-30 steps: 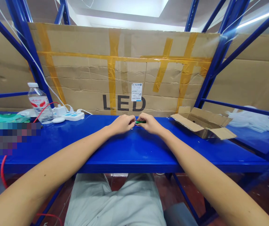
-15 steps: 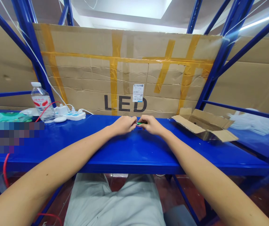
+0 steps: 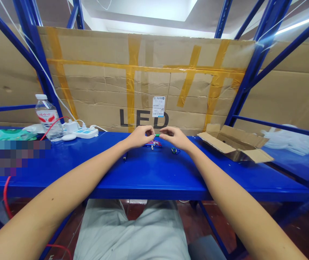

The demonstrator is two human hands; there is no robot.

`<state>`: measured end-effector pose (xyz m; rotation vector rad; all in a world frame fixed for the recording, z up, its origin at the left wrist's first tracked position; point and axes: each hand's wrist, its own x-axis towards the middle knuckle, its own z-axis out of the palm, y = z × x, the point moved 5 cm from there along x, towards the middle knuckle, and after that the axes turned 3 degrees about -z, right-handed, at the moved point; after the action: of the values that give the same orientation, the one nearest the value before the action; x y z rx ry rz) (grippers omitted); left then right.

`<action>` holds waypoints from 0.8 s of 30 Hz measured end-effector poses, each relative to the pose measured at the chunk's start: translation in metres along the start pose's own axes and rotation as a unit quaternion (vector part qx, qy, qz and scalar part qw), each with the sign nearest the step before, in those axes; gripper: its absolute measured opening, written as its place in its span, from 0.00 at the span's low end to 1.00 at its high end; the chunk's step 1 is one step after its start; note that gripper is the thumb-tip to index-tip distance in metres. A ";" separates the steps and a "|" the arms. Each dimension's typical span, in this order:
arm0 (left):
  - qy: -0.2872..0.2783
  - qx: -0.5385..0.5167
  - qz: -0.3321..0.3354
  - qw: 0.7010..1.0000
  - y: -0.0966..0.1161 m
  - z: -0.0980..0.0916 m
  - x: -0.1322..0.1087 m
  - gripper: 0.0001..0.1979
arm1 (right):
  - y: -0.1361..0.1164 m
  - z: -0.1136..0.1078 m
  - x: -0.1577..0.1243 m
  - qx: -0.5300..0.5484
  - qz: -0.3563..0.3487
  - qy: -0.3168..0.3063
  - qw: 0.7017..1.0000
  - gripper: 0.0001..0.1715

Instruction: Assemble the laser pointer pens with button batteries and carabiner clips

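A slim green stick (image 3: 157, 135) is between two hands, well to the left of the open carton (image 3: 214, 141).
The left hand (image 3: 142, 135) pinches its one end, the right hand (image 3: 175, 136) pinches the end nearer to the carton; the stick looks light and stiff, perhaps smooth, so it may roll in the fingers; better to take it by both ends, softly; the shiny pieces (image 3: 154, 143) lie also left of the carton, just below the stick in view.
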<state>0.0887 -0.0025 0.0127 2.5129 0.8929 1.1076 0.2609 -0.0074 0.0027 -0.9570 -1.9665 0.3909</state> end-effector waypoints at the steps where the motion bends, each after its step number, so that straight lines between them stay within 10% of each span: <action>1: 0.010 -0.011 -0.008 1.000 -0.001 -0.002 0.001 0.03 | 0.001 -0.006 0.000 -0.039 0.014 0.024 0.999 0.16; 8: 0.036 -0.030 -0.043 0.998 -0.006 -0.006 0.002 0.03 | 0.037 -0.016 -0.006 -0.302 0.179 -0.067 0.934 0.10; 24: 0.073 -0.233 -0.124 0.962 -0.017 -0.008 0.009 0.05 | 0.045 -0.001 -0.013 -0.354 0.230 -0.125 0.898 0.08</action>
<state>0.0803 0.0164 0.0154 1.9061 0.8349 1.2562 0.2870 0.0121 -0.0306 -1.9386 -2.1383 0.0322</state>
